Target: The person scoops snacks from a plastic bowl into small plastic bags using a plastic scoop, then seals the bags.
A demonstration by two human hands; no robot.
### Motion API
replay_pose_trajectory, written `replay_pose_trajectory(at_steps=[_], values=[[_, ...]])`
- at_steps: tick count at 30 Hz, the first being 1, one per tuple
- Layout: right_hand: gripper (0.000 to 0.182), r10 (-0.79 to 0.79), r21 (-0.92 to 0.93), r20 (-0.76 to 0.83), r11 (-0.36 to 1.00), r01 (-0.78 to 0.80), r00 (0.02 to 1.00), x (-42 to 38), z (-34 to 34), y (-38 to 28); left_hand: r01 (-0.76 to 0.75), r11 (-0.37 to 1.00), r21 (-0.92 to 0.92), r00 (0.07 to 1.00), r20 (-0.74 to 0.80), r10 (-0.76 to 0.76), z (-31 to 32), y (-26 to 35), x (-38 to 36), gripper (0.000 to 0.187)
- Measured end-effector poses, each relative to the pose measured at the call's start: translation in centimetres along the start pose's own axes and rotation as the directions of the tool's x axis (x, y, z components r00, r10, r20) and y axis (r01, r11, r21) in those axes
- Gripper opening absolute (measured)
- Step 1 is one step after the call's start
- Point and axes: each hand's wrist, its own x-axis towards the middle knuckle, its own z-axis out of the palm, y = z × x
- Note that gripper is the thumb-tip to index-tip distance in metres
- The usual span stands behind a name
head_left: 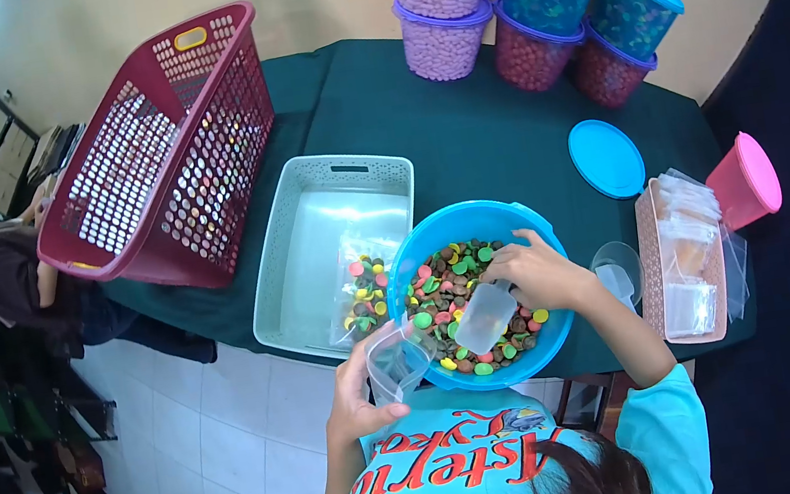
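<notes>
My left hand (352, 405) is closed around a clear plastic cup (400, 366), held tilted at the near left rim of the blue basin (558, 325). My right hand (542, 272) grips a translucent white scoop (487, 315) over the basin, its lower end among the candies. Brown, green, pink and yellow round candies (442, 291) fill the basin's bottom. Left of it stands a pale grey-green tray (280, 253). A clear bag of the same candies (362, 297) lies at the tray's right side.
A maroon laundry basket (193, 174) stands at the left. Stacked lidded tubs (444, 18) line the back. A blue lid (607, 159), a pink basket of clear bags (655, 261) and a pink tub (743, 183) are at right. Another person (12, 250) is at far left.
</notes>
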Motion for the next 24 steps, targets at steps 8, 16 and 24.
replay_pose_trajectory(at_steps=[8, 16, 24], values=[[0.018, 0.027, 0.063, -0.193, 0.998, -0.015, 0.981, -2.3, -5.1, -1.3, 0.057, 0.997, -0.055, 0.998, -0.024, -0.058, 0.1, -0.4, -0.5, 0.096], [0.013, 0.299, -0.401, -0.256, 0.832, -0.382, 0.919, -1.9, -4.8, -3.7, 0.103, 0.994, -0.018, 0.970, 0.223, -0.097, -2.8, 0.3, 2.2, 0.097], [0.008, 0.343, -0.446, -0.316, 0.769, -0.458, 0.885, -0.6, -1.0, -2.5, 0.190, 0.978, -0.084, 0.890, 0.434, -0.136, -4.9, 0.8, 4.1, 0.099]])
